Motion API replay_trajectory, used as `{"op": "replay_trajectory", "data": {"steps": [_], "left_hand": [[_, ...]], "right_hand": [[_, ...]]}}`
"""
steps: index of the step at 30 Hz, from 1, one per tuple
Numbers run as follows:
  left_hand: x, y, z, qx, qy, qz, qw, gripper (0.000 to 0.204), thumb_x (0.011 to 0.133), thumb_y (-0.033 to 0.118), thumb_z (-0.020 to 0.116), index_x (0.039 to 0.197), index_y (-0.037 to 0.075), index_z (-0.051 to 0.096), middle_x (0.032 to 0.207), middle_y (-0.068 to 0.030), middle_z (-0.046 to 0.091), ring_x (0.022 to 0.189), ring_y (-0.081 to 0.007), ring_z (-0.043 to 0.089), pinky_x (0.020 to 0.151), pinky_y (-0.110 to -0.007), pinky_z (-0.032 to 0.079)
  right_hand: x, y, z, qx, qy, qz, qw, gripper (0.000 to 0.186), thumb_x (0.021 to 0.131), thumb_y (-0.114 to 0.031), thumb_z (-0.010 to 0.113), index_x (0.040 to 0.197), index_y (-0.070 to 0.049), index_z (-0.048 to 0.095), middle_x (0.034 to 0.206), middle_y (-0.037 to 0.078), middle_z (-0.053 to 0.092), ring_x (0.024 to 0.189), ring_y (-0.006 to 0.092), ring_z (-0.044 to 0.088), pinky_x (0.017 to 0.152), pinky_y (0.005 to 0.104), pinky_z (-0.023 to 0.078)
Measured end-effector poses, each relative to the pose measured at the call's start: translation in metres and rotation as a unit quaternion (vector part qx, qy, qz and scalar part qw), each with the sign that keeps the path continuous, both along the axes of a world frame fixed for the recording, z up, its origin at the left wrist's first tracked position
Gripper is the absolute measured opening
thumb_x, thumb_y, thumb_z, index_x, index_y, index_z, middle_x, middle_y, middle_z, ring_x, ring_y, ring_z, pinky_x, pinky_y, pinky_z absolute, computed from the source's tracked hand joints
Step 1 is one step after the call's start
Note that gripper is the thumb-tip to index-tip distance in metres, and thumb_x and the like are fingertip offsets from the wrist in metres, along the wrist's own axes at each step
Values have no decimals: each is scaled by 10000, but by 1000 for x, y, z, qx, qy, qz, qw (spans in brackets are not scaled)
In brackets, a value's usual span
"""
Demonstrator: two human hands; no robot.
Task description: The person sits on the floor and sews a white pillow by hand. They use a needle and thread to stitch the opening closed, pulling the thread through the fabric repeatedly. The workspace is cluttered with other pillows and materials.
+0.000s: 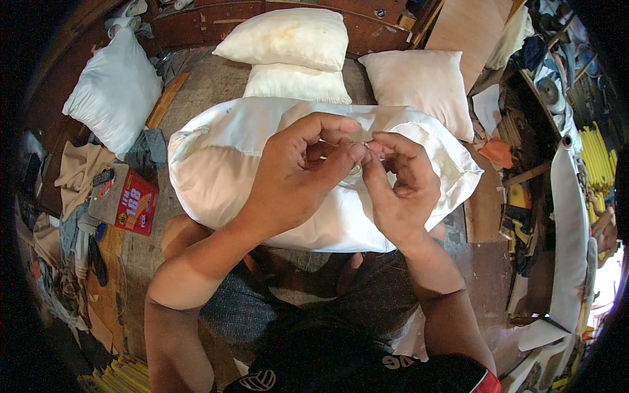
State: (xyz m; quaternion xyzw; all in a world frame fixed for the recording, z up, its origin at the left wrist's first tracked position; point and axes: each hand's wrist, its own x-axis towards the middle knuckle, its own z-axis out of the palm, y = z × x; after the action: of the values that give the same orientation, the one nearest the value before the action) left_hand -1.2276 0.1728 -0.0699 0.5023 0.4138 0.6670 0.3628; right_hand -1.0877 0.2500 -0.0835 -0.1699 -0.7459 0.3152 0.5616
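A large white stuffed pillow or cushion lies across in front of my legs, its fabric loose and folded at the right end. Above its middle, my left hand and my right hand meet fingertip to fingertip. Both are closed in a pinch, thumb against fingers. Something tiny and thin is between the fingertips, too small to name. Behind it, two cream pillows are stacked, a yellow-stained upper one over a lower one.
Another pillow lies at the far right, and a bluish-white one at the left. Near the left one stand a red box and crumpled cloth. Along the right side are a long white fabric roll, yellow strips and scraps.
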Motion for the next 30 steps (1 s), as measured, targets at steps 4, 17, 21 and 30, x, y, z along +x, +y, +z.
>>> {"op": "replay_trajectory", "data": {"steps": [4,17,21,30], "left_hand": [[-6,2,-6,-11,58,12,998,160,924,57,572,1065,-19,575,911,-70,640,877,-124,624,804,-263,516],[-4,0,7,-2,-125,9,992,296,968,185,505,1209,12,511,993,-115,649,890,-195,649,852,-327,534],[-8,1,6,-42,-152,-36,987,348,960,208,518,1250,20,477,1020,-110,641,944,-201,634,856,-335,532],[-1,0,1,-85,-106,-48,990,184,931,168,585,1051,30,601,988,-81,653,923,-167,629,830,-320,537]], "right_hand": [[-1,-1,-1,13,0,-5,1000,216,791,37,668,1000,-6,637,863,89,667,744,97,631,584,219,488],[3,-1,11,-137,27,55,989,199,831,59,632,1023,8,610,812,-2,621,547,-19,411,465,157,295],[2,-1,12,-132,34,59,989,190,837,58,625,1019,5,614,816,-1,619,546,-18,401,468,158,297],[6,3,7,37,-20,-23,999,185,774,40,672,949,-9,636,861,80,648,548,64,456,484,202,371]]}}
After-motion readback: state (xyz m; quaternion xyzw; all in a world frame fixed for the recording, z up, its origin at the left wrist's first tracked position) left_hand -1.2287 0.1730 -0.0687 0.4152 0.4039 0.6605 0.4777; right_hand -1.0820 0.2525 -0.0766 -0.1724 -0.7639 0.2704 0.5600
